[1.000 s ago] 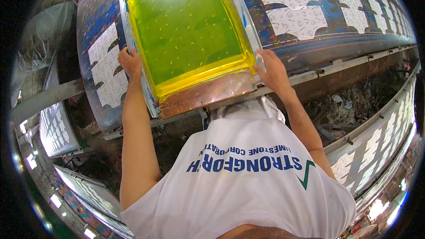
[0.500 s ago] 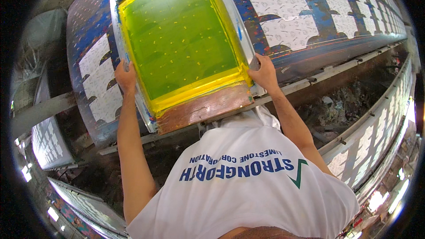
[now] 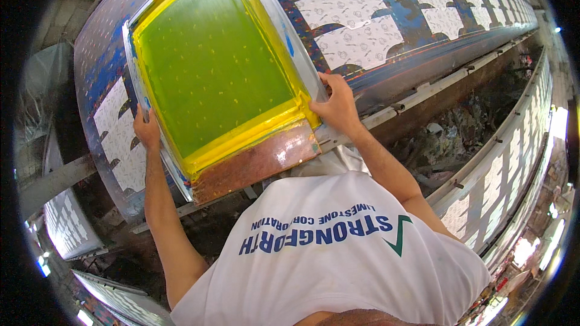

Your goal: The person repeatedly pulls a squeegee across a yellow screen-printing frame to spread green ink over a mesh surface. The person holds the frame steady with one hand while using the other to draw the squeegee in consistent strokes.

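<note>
A screen-printing frame (image 3: 136, 66) with green mesh (image 3: 211, 72) and yellow taped borders lies over the long table, slightly slanted. My left hand (image 3: 147, 128) is closed around its left rail near the lower end. On the opposite rail, my right hand (image 3: 338, 104) grips close to the lower right corner, thumb towards the tape. A glossy reddish-brown strip (image 3: 260, 160) runs along the frame's near end. White printed cut fabric pieces (image 3: 360, 41) lie on the table to its right, and more pieces (image 3: 124, 139) to its left. What lies beneath the mesh is mostly hidden.
The paint-stained blue table (image 3: 417, 63) curves off to the right, with a metal rail (image 3: 435, 87) bearing small stops along its near edge. Behind me on the right stands another table (image 3: 483, 181) with white pieces. Debris (image 3: 441, 139) fills the gap between.
The view has swung, so frame and table sit further left. Both hands keep their hold on the rails. Dark shapes that showed through the mesh have faded, and the frame looks slightly raised.
</note>
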`<control>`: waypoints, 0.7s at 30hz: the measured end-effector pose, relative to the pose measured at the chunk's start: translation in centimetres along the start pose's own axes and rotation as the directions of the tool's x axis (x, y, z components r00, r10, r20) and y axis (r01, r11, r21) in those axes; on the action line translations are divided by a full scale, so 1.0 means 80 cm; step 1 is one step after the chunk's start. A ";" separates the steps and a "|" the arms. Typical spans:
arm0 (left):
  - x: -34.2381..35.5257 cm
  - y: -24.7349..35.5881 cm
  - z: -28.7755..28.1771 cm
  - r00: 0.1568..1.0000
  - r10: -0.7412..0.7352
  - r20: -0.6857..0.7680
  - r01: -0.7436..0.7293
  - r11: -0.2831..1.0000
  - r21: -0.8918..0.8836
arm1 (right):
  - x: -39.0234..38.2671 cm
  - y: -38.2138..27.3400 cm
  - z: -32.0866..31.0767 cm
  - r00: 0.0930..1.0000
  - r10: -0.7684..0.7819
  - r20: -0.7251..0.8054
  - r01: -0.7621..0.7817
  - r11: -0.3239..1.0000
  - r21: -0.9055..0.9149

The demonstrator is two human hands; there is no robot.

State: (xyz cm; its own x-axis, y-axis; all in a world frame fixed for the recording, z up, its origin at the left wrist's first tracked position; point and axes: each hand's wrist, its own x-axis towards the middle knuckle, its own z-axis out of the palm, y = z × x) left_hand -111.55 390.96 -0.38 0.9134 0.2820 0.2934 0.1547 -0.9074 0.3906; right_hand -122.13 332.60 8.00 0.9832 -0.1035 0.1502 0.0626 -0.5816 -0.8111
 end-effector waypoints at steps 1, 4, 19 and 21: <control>0.005 0.014 -0.003 0.998 0.053 -0.029 -0.053 0.998 -0.015 | 0.006 0.005 -0.009 1.000 0.026 -0.001 -0.026 1.000 -0.005; 0.019 0.079 0.001 0.996 0.078 -0.046 -0.077 0.997 0.028 | 0.033 0.039 -0.052 0.999 0.033 -0.014 -0.033 0.999 0.002; -0.044 0.487 0.166 0.977 0.138 -0.164 -0.140 0.990 0.002 | 0.142 0.318 -0.368 0.986 0.162 0.031 -0.161 0.986 -0.040; -0.054 0.514 0.172 0.973 0.148 -0.175 -0.149 0.989 0.008 | 0.146 0.342 -0.381 0.993 0.116 -0.010 -0.117 0.992 -0.049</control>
State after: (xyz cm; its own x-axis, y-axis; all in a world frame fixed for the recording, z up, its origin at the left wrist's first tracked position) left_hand -103.91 348.14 2.38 0.8463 0.1945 0.4959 0.0198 -0.9418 0.3355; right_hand -114.14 290.90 4.77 0.9820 -0.1788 0.0606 -0.0610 -0.6046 -0.7942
